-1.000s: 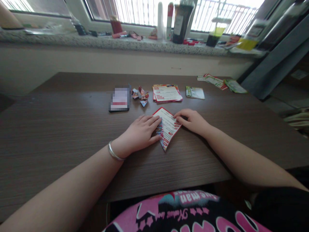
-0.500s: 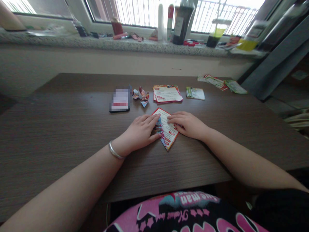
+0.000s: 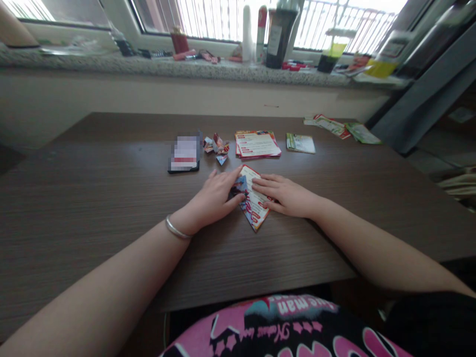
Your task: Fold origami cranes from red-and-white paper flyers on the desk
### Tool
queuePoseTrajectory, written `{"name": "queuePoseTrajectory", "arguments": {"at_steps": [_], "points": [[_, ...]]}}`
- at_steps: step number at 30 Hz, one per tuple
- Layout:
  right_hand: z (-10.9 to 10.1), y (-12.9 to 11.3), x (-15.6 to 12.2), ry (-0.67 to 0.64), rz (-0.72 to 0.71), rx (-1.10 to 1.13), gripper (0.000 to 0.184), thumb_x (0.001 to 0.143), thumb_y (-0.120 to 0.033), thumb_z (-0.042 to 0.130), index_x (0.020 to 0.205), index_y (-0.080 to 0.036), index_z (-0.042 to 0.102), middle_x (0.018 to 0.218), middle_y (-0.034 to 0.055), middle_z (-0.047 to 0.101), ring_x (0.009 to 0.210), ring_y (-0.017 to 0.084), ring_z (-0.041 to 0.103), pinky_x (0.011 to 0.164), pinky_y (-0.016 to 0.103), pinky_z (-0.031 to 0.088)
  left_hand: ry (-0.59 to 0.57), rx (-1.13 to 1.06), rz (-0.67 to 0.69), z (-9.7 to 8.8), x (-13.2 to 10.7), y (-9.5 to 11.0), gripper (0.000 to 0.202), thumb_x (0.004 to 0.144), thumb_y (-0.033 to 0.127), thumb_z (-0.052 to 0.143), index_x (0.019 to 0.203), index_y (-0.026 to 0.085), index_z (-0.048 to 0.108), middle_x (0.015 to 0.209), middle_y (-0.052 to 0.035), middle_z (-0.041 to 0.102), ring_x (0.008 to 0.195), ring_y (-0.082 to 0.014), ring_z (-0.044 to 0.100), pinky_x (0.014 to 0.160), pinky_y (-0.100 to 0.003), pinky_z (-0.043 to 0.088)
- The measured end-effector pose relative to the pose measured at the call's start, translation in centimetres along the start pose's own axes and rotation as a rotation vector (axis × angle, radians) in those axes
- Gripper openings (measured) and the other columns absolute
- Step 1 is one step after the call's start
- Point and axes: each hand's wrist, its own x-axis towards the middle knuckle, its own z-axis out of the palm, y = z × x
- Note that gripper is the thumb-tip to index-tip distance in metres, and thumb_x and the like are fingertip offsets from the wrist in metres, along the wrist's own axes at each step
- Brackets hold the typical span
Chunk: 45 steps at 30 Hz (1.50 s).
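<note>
A printed paper sheet [image 3: 256, 198], partly folded, lies on the brown table [image 3: 122, 198] with one corner toward me. A colourful picture flap is folded over its left side; the rest shows white with red-boxed text. My left hand [image 3: 220, 194], a silver bangle at its wrist, lies along the sheet's left edge with fingers stretched out. From the right, my right hand [image 3: 284, 195] rests flat on the white part, fingers extended. Just beyond are a folded paper piece [image 3: 217, 148] with several points and a stack of printed sheets [image 3: 258, 145].
A phone-like object [image 3: 185, 153], its screen blurred, lies left of the folded piece. Green-edged cards [image 3: 301, 143] and more loose cards [image 3: 330, 126] lie at the back right. Bottles, a dark container [image 3: 278, 37] and small items line the granite windowsill [image 3: 219, 73].
My left hand has drawn slightly left and its thumb has shifted up along the flap. The right hand has slid a little left over the sheet, which has moved slightly left.
</note>
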Motion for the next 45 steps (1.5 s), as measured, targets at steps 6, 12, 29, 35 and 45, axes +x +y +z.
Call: {"name": "queuePoseTrajectory", "arguments": {"at_steps": [6,12,29,35,45], "points": [[-0.1,-0.2,0.0,-0.005,0.046,-0.026,0.053,0.094,-0.041,0.046,0.141,-0.017,0.047,0.148,0.0101,0.045,0.139,0.029,0.036,0.111,0.05,0.035,0.147,-0.083,0.028,-0.5,-0.1,0.1,0.058,0.094,0.037,0.044,0.146,0.016,0.032,0.132,-0.0134,0.055,0.123,-0.0245,0.049,0.11,-0.047,0.034],[0.0,0.2,-0.2,-0.005,0.102,-0.062,0.051,0.093,-0.039,0.048,0.141,-0.019,0.049,0.149,0.009,0.044,0.136,0.03,0.04,0.11,0.05,0.037,0.193,-0.129,-0.001,-1.1,0.0,0.0,0.04,0.096,0.034,0.041,0.127,0.014,0.057,0.11,-0.0099,0.061,0.105,-0.0209,0.056,0.098,-0.038,0.044],[-0.1,0.4,0.1,0.004,0.102,-0.12,0.05,0.095,-0.039,0.047,0.139,-0.015,0.051,0.147,0.0108,0.047,0.135,0.03,0.042,0.11,0.047,0.037,0.12,0.271,0.15,-0.1,-0.2,0.5,0.025,0.09,0.032,0.054,0.107,0.028,0.072,0.115,-0.0062,0.066,0.12,-0.0288,0.05,0.112,-0.057,0.023],[0.0,0.5,0.1,0.043,0.051,-0.145,0.041,0.095,-0.034,0.049,0.133,-0.02,0.057,0.142,0.0111,0.052,0.13,0.029,0.048,0.106,0.048,0.041,0.013,0.237,0.237,0.4,-0.3,0.3,0.032,0.092,0.028,0.049,0.122,0.028,0.063,0.131,-0.006,0.061,0.121,-0.0256,0.054,0.113,-0.06,0.02],[-0.7,0.4,0.0,0.045,0.023,-0.142,0.035,0.095,-0.031,0.05,0.121,-0.016,0.065,0.129,0.0108,0.063,0.114,0.025,0.059,0.1,0.043,0.048,-0.077,0.393,0.146,-1.1,-0.4,1.5,0.034,0.093,0.036,0.049,0.116,0.017,0.066,0.117,-0.0104,0.065,0.104,-0.0271,0.061,0.091,-0.041,0.049]]}}
